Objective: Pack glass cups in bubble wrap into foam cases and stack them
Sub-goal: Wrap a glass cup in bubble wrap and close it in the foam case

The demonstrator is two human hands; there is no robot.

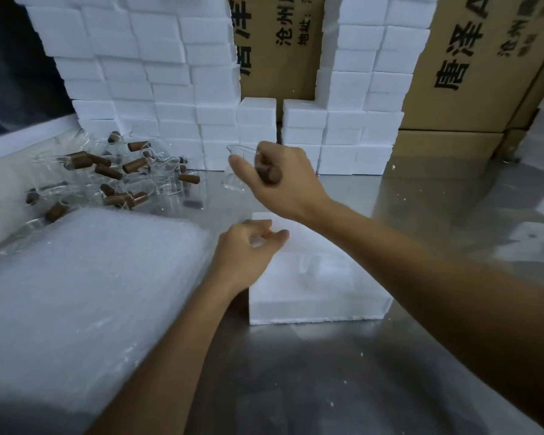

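Steel-topped and scattered with white crumbs, a packing table is seen from above, with two bare forearms reaching across it. A clear glass cup with a brown wooden handle is held above the middle of the table by the right hand, whose fingers are curled round the handle; the cup is tilted, its spout pointing away toward the far edge. Below it, an open white foam case lies flat near the table's centre, and its far left corner is pinched by the left hand between thumb and curled fingers. A thick stack of bubble wrap is laid along the left edge, just beside the case. Behind the wrap, toward the far left corner, a loose heap of glass cups with matching brown handles is piled, some lying on their sides. Closed foam cases are stacked in tall columns along the far edge, with a lower run of them standing behind the raised cup. Brown cardboard cartons printed with black Chinese characters are stood behind and to the right of the foam stacks. Whether anything lies inside the open case cannot be told.
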